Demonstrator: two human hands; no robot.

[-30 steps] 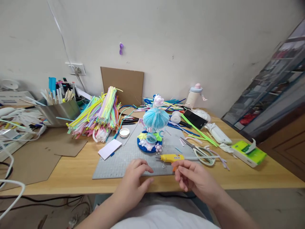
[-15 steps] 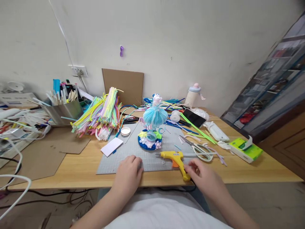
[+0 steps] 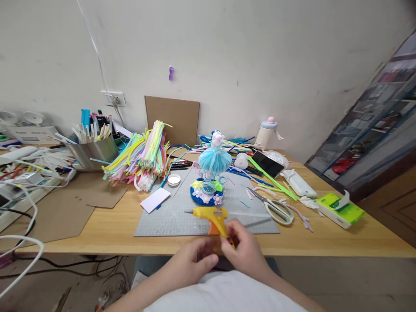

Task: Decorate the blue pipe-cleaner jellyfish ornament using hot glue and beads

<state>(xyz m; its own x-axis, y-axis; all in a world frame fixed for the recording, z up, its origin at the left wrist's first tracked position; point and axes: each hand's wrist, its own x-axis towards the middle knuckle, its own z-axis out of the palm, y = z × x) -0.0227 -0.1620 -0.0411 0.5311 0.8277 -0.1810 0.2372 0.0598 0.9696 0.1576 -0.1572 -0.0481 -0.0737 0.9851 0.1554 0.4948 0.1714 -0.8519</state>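
Observation:
My right hand [image 3: 245, 251] grips the handle of a yellow glue gun [image 3: 211, 214] and holds it lifted over the front of the grey cutting mat [image 3: 169, 221], nozzle pointing left. Just left of it, at the table's front edge, my left hand [image 3: 193, 262] is curled with fingertips pinched close to the gun's handle; what it holds I cannot make out. Behind the gun on the mat stands a pipe-cleaner figure [image 3: 212, 167] with a fluffy blue skirt on a blue base with small flowers.
A pile of pastel pipe cleaners [image 3: 139, 158] lies left of the mat, a metal tin of pens [image 3: 92, 149] beyond it. Scissors [image 3: 276, 208], a phone [image 3: 268, 162], a green tissue pack [image 3: 341, 210], a white card [image 3: 156, 200] and cardboard sheets [image 3: 65, 208] surround the mat.
My right hand took the glue gun from the mat and carried it left and toward me. My left hand drew back off the mat to meet it.

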